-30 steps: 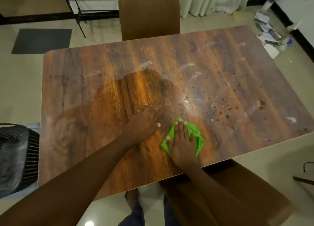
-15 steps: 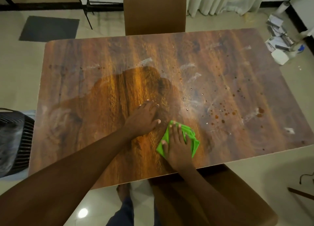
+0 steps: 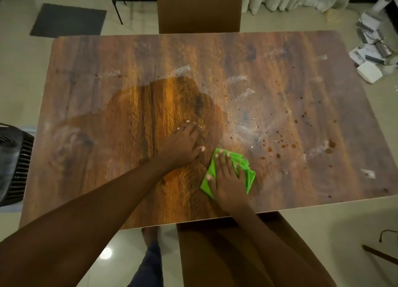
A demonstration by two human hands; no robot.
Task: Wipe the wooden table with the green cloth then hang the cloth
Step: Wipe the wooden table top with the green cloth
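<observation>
On the left part of the bench [image 3: 86, 136], the wood shows faint pale smears, while a darker, glossy patch spreads from left of centre toward the middle and looks freshly wiped. That, I judge, is the share of the wiping already done.

The left hand [image 3: 183, 145] rests on this patch, palm down, its fingers [image 3: 189, 126] spread flat on the wood and holding nothing; it seems to brace the person.

Just right of it, near the front edge, the right hand [image 3: 228, 179] presses flat on the cloth [image 3: 247, 170], which lies bunched on the bench, green folds showing around the hand. Its fingers [image 3: 221, 159] lie stretched over the cloth, pinning it down, not closed around it.

Further right, the bench is plainly dirty: brown spots [image 3: 280, 146], scattered droplets and white streaks [image 3: 243, 95] run toward the right edge, and more streaks lie along the far side.

So the wiping looks perhaps a third finished, with the right half and the back strip left. Hanging the cloth is not yet begun, and no hook or rail for it is clearly in view.
</observation>
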